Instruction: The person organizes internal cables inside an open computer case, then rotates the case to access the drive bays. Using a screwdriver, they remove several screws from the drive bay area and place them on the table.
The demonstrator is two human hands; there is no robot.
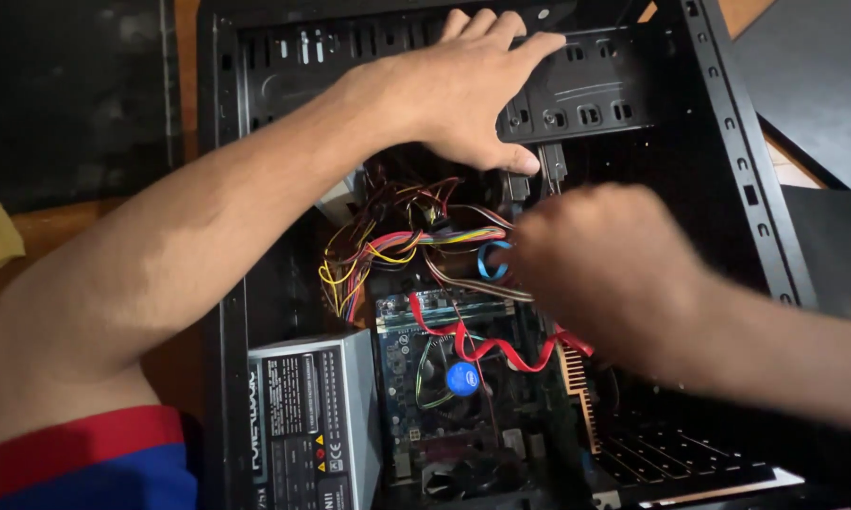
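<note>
Where the open black computer case (255, 189) lies on its side on the wooden table (57, 236), both hands work inside it. Left hand (468, 90) lies flat, fingers spread wide, palm down on the black drive cage (586, 90) at the far end, holding nothing, seemingly bracing it. Right hand (600, 264) is blurred, loosely curled just below the cage beside the wire bundle (397, 246); whether it grips anything, cannot tell. Grey power supply (312, 425) sits in the near-left corner; green motherboard (425, 378) next to it, fan with a blue centre (460, 379) in its middle. A flat red cable (501, 349) crosses the board toward the right hand; a blue cable loop (492, 260) shows just beside its knuckles. Judgement: to work well here, keep the left hand steady on the cage, move the right slowly, and pull on connectors, not on wires.
</note>
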